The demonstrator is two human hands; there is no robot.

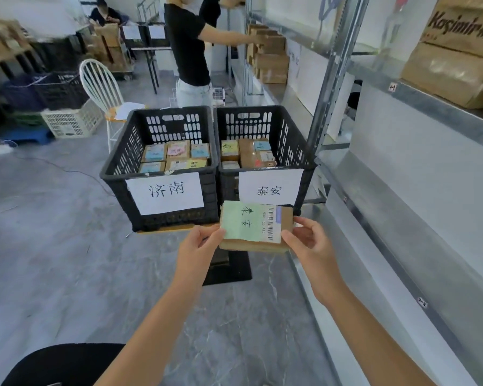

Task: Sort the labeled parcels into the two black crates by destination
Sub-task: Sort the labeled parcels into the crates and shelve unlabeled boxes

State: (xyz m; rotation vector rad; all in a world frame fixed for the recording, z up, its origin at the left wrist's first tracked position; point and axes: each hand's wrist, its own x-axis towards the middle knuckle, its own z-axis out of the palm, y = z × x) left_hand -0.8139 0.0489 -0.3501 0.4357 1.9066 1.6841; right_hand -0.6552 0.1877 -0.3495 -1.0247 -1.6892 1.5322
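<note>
Between the left hand (198, 246) and the right hand (308, 240), each pinching one edge, a brown parcel (251, 245) is held just in front of the crate marked 泰安 (304, 154), below its sign. A green note (241, 221) handwritten 泰安 and a barcode strip (271, 224) are carried on its top. Left of that crate, touching it, a crate marked 济南 (115, 165) is seen; grey marbled floor (53, 260) lies below, a metal rack (331, 87) to its right.

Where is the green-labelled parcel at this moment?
Head view, lower centre: the green-labelled parcel is held between the left hand and right hand, just in front of the right black crate, not inside it.
</note>
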